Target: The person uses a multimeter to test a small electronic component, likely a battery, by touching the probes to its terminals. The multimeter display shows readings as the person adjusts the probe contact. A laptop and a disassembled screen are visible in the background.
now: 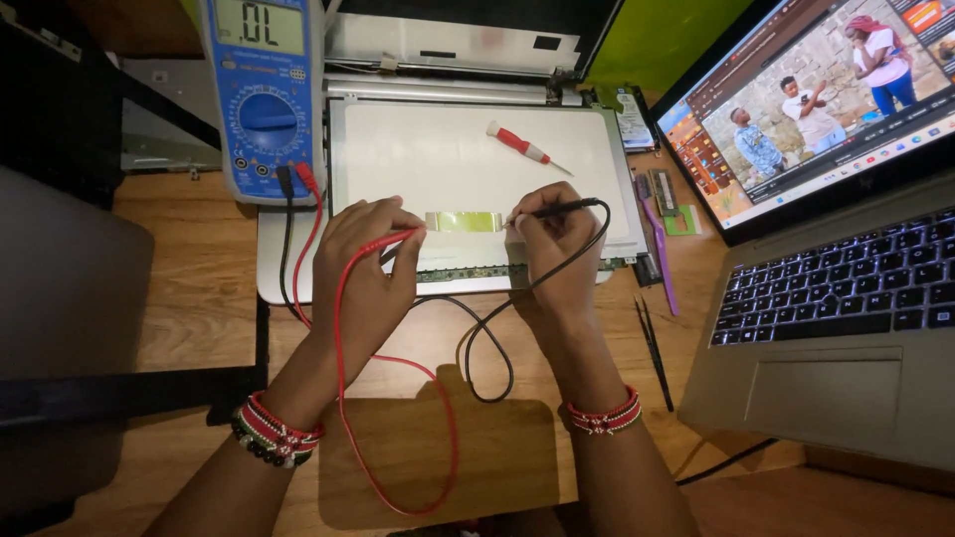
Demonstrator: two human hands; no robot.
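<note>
My left hand (363,273) pinches the red probe (390,240), right hand (559,249) the black probe (567,208), tips seemingly meeting the yellowish flat ribbon strip (464,221) from 9 and 3 o'clock for contact.

The table (199,288) was matt, grained wood. The multimeter (264,99) had a blue plastic casing, the laptop (846,398) a smooth matt metal-looking shell, and the panel (438,159) a matt white back.
</note>
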